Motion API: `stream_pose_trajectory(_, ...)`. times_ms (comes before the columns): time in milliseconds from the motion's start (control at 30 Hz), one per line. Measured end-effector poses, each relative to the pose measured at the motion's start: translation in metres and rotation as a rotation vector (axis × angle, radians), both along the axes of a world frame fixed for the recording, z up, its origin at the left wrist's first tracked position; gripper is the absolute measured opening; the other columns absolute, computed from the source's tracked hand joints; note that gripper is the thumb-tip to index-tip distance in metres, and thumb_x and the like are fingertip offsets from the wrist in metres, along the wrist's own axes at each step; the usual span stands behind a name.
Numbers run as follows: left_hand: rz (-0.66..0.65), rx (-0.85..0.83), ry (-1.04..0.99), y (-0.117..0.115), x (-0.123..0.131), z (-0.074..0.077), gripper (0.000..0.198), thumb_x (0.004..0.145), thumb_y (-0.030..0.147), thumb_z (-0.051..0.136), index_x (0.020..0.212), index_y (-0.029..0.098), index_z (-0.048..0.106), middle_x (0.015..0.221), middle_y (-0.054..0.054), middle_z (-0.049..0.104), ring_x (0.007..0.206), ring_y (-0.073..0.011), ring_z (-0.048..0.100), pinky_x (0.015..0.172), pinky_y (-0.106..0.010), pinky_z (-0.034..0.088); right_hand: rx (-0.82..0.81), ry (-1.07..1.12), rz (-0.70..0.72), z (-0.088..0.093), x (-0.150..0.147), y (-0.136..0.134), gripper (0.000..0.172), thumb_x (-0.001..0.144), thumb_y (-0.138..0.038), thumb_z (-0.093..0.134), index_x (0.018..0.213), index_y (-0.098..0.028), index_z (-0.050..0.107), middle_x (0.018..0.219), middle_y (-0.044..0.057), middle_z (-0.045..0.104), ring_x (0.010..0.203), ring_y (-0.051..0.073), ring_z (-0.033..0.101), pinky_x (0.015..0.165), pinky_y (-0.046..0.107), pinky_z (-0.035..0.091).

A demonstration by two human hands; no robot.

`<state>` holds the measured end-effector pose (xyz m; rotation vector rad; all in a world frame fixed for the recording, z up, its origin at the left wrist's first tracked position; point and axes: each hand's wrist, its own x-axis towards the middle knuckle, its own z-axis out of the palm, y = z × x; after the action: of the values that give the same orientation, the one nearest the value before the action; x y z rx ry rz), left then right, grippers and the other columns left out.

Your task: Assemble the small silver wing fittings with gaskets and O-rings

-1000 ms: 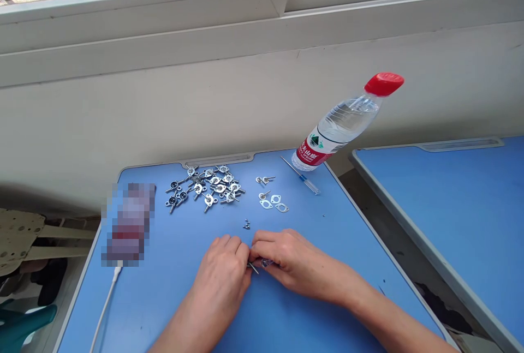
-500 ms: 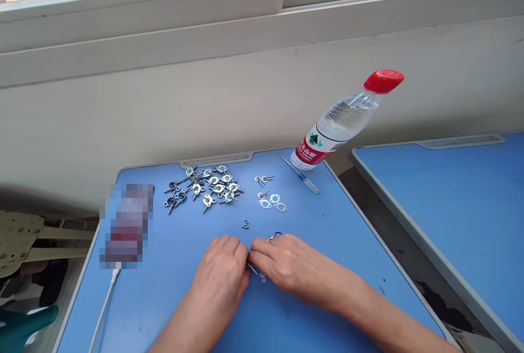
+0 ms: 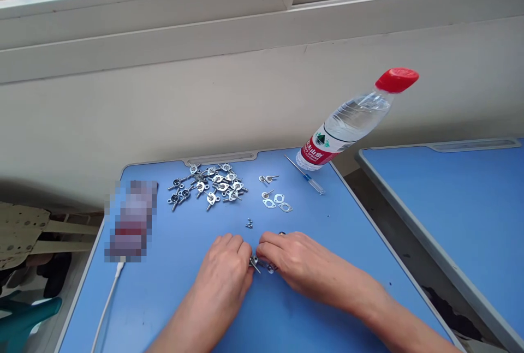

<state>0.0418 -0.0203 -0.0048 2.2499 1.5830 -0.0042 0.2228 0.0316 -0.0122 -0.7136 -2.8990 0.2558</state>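
Observation:
Near the front middle of the blue desk, my left hand (image 3: pixel 229 260) is closed on a small metal fitting (image 3: pixel 254 261), whose thin stem sticks out toward me. Just to its right, my right hand (image 3: pixel 282 255) is closed round a clear-handled tool (image 3: pixel 271 269). Only the tool's transparent end shows; its tip is hidden by the fingers. Beyond the hands lie several tiny screws (image 3: pixel 249 223). Farther back are flat oval metal plates (image 3: pixel 279 198) and a few round discs with stems (image 3: pixel 267 195).
A pile of metal fittings (image 3: pixel 221 185) lies at the back left. A blurred phone (image 3: pixel 133 222) with a white cable (image 3: pixel 107 304) is at the left. A screwdriver (image 3: pixel 309 178) lies beside a red-capped water bottle (image 3: pixel 344 126) at the back right. Another blue desk (image 3: pixel 458 205) stands across a gap.
My hands have drawn slightly apart, and the metal fitting now shows between them. The clear tool end has shifted right with my right hand. The whole view has shifted slightly.

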Motion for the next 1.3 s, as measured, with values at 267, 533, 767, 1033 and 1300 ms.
stream_pose_trajectory(267, 0.003, -0.010, -0.012, -0.001, 0.000, -0.003, 0.014, 0.085, 0.004, 0.054, 0.082, 0.017, 0.056, 0.086, -0.004, 0.061, 0.081, -0.0228, 0.060, 0.078, -0.041, 0.054, 0.183, -0.008, 0.069, -0.004, -0.004, -0.007, 0.032, 0.077, 0.010, 0.037, 0.071, -0.019, 0.049, 0.065, 0.000, 0.052, 0.048, 0.013, 0.042, 0.047, 0.029, 0.019)
stream_pose_trajectory(533, 0.010, -0.003, -0.026, -0.002, -0.001, -0.004, 0.020, 0.081, 0.000, 0.048, 0.077, 0.019, 0.051, 0.082, -0.002, 0.059, 0.076, -0.0203, 0.056, 0.074, -0.036, 0.050, 0.387, -0.018, 0.099, 0.001, -0.013, -0.018, 0.030, 0.077, 0.009, 0.038, 0.070, -0.019, 0.047, 0.060, 0.000, 0.051, 0.044, 0.014, 0.043, 0.045, 0.031, 0.018)
stream_pose_trajectory(767, 0.010, 0.011, -0.035, -0.002, 0.000, -0.003, 0.019, 0.082, 0.001, 0.047, 0.078, 0.019, 0.051, 0.082, -0.003, 0.059, 0.077, -0.0215, 0.057, 0.075, -0.038, 0.051, 0.140, -0.044, 0.039, -0.001, -0.011, -0.014, 0.033, 0.070, 0.012, 0.037, 0.069, -0.019, 0.049, 0.063, 0.000, 0.054, 0.045, 0.014, 0.044, 0.045, 0.030, 0.019)
stream_pose_trajectory(1033, 0.015, 0.039, -0.045, -0.002, -0.001, -0.003, 0.015, 0.084, 0.004, 0.054, 0.081, 0.019, 0.054, 0.083, -0.003, 0.060, 0.080, -0.0222, 0.059, 0.080, -0.041, 0.052, -0.455, 0.258, -0.157, 0.021, 0.005, 0.005, 0.015, 0.099, -0.019, 0.041, 0.094, -0.019, 0.055, 0.086, 0.003, 0.061, 0.069, 0.015, 0.055, 0.062, 0.027, 0.043)
stream_pose_trajectory(1300, -0.008, 0.046, -0.036, 0.001, -0.002, -0.002, 0.013, 0.084, 0.006, 0.055, 0.082, 0.019, 0.054, 0.084, -0.002, 0.062, 0.078, -0.0206, 0.060, 0.077, -0.037, 0.051, -0.631, 0.502, -0.217, 0.027, 0.000, 0.006, 0.032, 0.104, -0.032, 0.030, 0.083, -0.020, 0.051, 0.080, 0.002, 0.054, 0.071, 0.015, 0.049, 0.065, 0.027, 0.044)
